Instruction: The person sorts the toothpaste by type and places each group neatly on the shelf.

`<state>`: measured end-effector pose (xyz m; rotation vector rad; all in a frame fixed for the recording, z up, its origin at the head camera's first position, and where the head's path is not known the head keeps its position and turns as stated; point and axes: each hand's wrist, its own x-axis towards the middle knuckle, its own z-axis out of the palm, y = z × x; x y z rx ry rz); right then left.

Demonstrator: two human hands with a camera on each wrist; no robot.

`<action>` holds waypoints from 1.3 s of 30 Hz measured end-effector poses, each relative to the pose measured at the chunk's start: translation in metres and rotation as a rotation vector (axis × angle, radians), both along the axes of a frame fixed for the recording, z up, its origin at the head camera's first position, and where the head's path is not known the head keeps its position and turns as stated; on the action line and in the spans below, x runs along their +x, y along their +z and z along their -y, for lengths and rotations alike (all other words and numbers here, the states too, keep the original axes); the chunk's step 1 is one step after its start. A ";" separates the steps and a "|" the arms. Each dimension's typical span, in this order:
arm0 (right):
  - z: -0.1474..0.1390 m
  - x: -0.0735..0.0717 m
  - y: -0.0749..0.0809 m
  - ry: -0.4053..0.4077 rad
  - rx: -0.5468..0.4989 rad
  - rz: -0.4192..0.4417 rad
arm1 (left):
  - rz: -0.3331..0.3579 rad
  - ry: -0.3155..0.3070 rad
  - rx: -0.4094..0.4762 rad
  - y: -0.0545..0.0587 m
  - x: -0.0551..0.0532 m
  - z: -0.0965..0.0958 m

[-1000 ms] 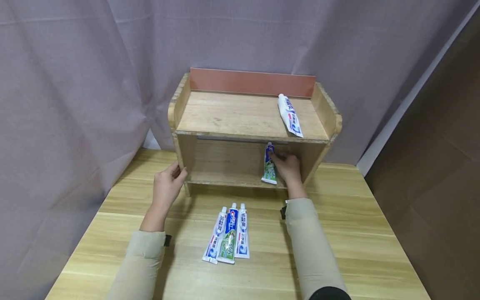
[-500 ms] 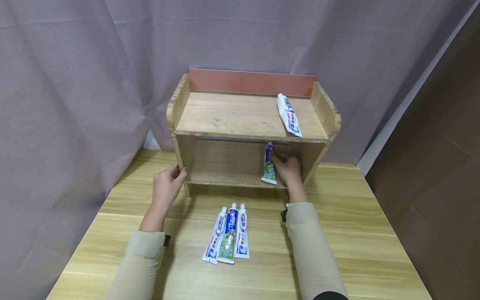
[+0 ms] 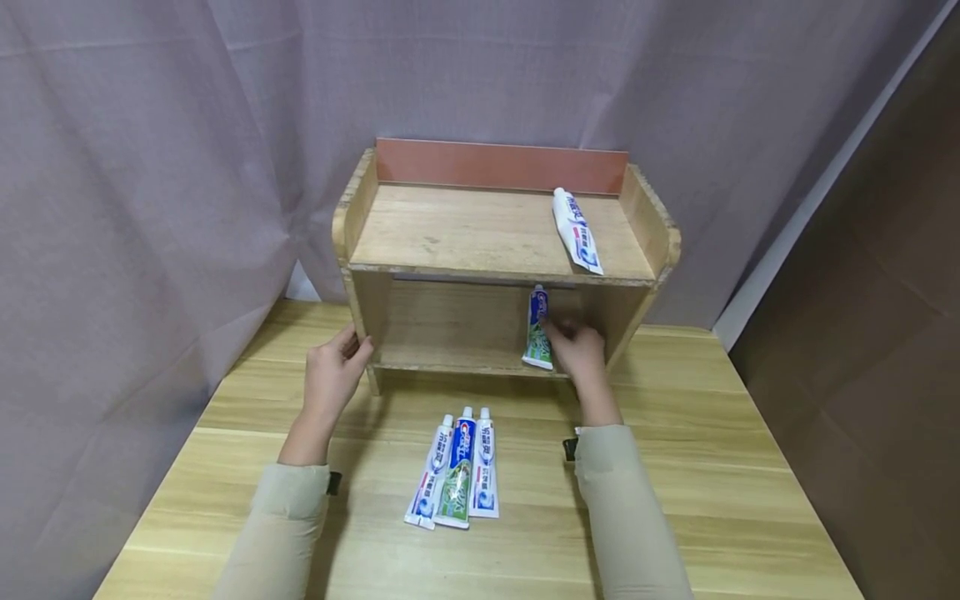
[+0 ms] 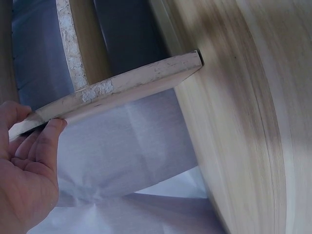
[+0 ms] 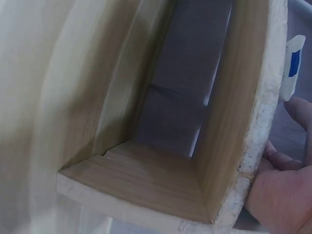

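Note:
A two-tier wooden shelf (image 3: 465, 229) stands on the table. My left hand (image 3: 333, 379) pinches the front edge of its left side panel, and the left wrist view shows thumb and fingers on either side of the panel (image 4: 141, 73). On the lower tier lies a blue and green toothpaste tube (image 3: 537, 333), cap toward the back. My right hand (image 3: 581, 352) is at this tube's right side, thumb tip touching it. In the right wrist view the thumb reaches to the white tube end (image 5: 291, 68), other fingers partly hidden behind the shelf board (image 5: 261, 112).
One white toothpaste tube (image 3: 577, 233) lies on the upper tier, to the right. In front of the shelf, a blue and green tube (image 3: 457, 475) lies between two white tubes (image 3: 431, 475) on the wooden table (image 3: 712, 467). A grey curtain (image 3: 480, 75) hangs behind.
My right hand has drawn back slightly along the toothpaste tube, toward the front of the shelf. The tube stays where it was, and my left hand keeps its hold on the shelf.

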<state>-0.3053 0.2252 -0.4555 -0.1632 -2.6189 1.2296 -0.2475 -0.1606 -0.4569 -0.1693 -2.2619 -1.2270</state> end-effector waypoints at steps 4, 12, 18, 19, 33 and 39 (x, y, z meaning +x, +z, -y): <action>0.001 0.013 -0.002 -0.014 0.018 -0.022 | 0.010 0.001 0.002 0.000 0.001 -0.001; 0.008 0.037 -0.005 -0.048 -0.067 -0.077 | 0.008 0.022 -0.012 -0.001 0.001 0.000; 0.014 0.049 -0.015 -0.121 -0.192 -0.195 | 0.021 0.010 -0.006 -0.002 0.000 -0.001; 0.014 0.050 -0.016 -0.132 -0.209 -0.214 | 0.023 0.008 -0.003 -0.002 0.000 -0.001; 0.025 0.081 -0.036 -0.178 -0.374 -0.228 | 0.031 0.009 0.002 -0.002 -0.001 -0.001; 0.033 0.090 -0.045 -0.117 -0.398 -0.209 | 0.032 0.016 0.000 -0.001 -0.001 0.000</action>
